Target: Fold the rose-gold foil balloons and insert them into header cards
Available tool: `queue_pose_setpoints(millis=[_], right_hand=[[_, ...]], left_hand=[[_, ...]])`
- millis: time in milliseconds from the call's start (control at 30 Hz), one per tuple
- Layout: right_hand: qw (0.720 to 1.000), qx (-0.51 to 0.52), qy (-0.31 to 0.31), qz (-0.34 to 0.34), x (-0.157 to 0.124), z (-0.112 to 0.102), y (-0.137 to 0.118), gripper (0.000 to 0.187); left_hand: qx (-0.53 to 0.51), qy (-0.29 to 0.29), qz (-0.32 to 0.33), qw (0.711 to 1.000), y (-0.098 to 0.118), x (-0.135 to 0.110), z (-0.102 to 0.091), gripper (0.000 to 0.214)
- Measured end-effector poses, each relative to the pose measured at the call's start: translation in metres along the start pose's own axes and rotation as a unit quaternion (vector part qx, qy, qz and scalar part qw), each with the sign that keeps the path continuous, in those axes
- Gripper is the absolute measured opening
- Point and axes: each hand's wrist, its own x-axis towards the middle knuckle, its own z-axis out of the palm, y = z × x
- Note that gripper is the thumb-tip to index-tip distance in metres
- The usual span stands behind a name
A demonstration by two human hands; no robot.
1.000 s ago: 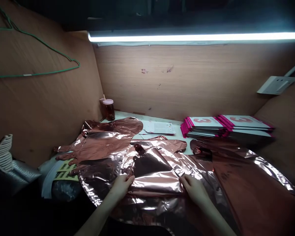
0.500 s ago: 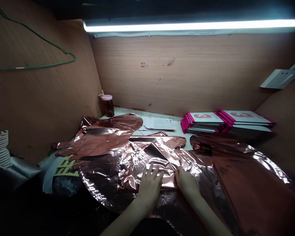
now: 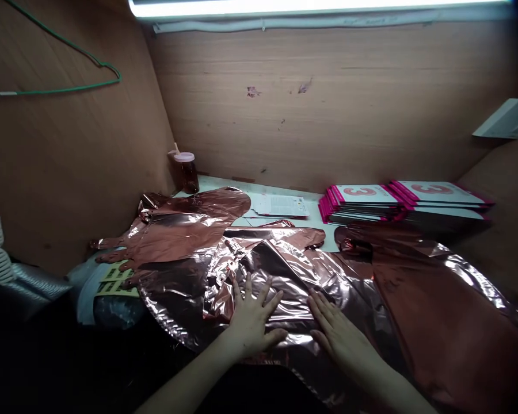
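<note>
A folded piece of shiny rose-gold foil film (image 3: 280, 276), which looks like a flat foil balloon, lies in front of me on larger sheets of the same foil. My left hand (image 3: 251, 317) rests flat on its near left part, fingers spread. On its near right edge lies my right hand (image 3: 336, 328), fingers stretched out and palm down. Neither hand grips anything. More flat foil pieces spread to the left (image 3: 176, 241) and to the right (image 3: 449, 305), some with rounded tabs along their edges.
Stacks of pink-edged packets printed with a 3 (image 3: 362, 195) stand at the back right. Printed cards (image 3: 280, 206) lie at the back middle, and a lidded cup (image 3: 187, 172) stands in the back left corner. A green hanger (image 3: 69, 89) hangs left; a wall socket (image 3: 505, 118) sits right.
My left hand has spread its fingers and shifted slightly left. My right hand has opened from a curled grip at the foil's edge to lying flat. The view has tilted down.
</note>
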Motion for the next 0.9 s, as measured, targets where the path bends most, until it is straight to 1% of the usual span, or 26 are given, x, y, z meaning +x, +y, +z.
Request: queue_pose_setpoints(millis=[67,100,133,200,233,267,300,400,500,600,667,700,733,767,800,833,867,900], right_hand=[[0.997,0.063,-0.012,0.033,-0.007,-0.011,0.006,0.059],[0.991,0.110,-0.011,0.069,-0.009,-0.017,0.007,0.051],[0.980,0.163,-0.002,0.118,-0.010,-0.023,0.007,0.045],[0.937,0.260,0.031,0.230,-0.007,-0.030,0.004,0.038],[0.915,0.288,0.044,0.277,-0.003,-0.032,0.001,0.037],[0.900,0.301,0.048,0.312,0.002,-0.032,-0.001,0.037],[0.892,0.302,0.044,0.333,0.008,-0.032,-0.004,0.037],[0.894,0.262,0.016,0.364,0.023,-0.028,-0.009,0.034],[0.896,0.218,0.004,0.386,0.030,-0.026,-0.011,0.033],[0.899,0.175,-0.021,0.400,0.029,-0.030,-0.007,0.036],[0.906,0.163,-0.056,0.387,0.026,-0.035,0.001,0.038],[0.910,0.154,-0.087,0.375,0.025,-0.038,0.006,0.038],[0.913,0.130,-0.117,0.370,0.023,-0.042,0.011,0.038],[0.915,0.086,-0.130,0.372,0.023,-0.044,0.015,0.037],[0.920,0.033,-0.118,0.372,0.023,-0.046,0.016,0.035],[0.932,-0.012,-0.084,0.352,0.024,-0.046,0.015,0.033],[0.951,-0.036,-0.043,0.305,0.026,-0.044,0.011,0.034],[0.972,-0.035,-0.011,0.231,0.028,-0.040,0.004,0.036]], left_hand=[[-0.004,0.000,0.000,1.000,-0.001,-0.001,0.000,0.078],[-0.009,-0.001,0.001,1.000,-0.001,-0.002,0.000,0.076],[-0.015,0.001,0.001,1.000,-0.001,-0.002,0.000,0.074],[-0.020,0.008,-0.001,1.000,-0.001,-0.002,0.001,0.068],[-0.019,0.013,-0.003,1.000,-0.001,-0.002,0.002,0.065],[-0.016,0.018,-0.003,1.000,-0.001,-0.002,0.003,0.063],[-0.011,0.023,-0.002,1.000,-0.001,-0.002,0.004,0.061],[0.008,0.037,0.004,0.999,-0.001,-0.001,0.008,0.056],[0.025,0.055,0.005,0.998,-0.002,0.000,0.012,0.052],[0.040,0.065,-0.001,0.997,-0.003,0.000,0.015,0.050],[0.041,0.060,0.000,0.997,-0.003,-0.001,0.016,0.050],[0.037,0.055,0.001,0.998,-0.002,-0.001,0.016,0.050],[0.031,0.051,0.003,0.998,-0.001,0.000,0.015,0.051],[0.023,0.046,0.004,0.999,0.000,0.000,0.015,0.051],[0.016,0.044,0.004,0.999,0.001,0.001,0.014,0.050],[0.009,0.043,0.003,0.999,0.003,0.002,0.014,0.050],[0.005,0.044,0.001,0.999,0.004,0.003,0.013,0.050],[0.004,0.044,0.002,0.999,0.004,0.003,0.013,0.050]])
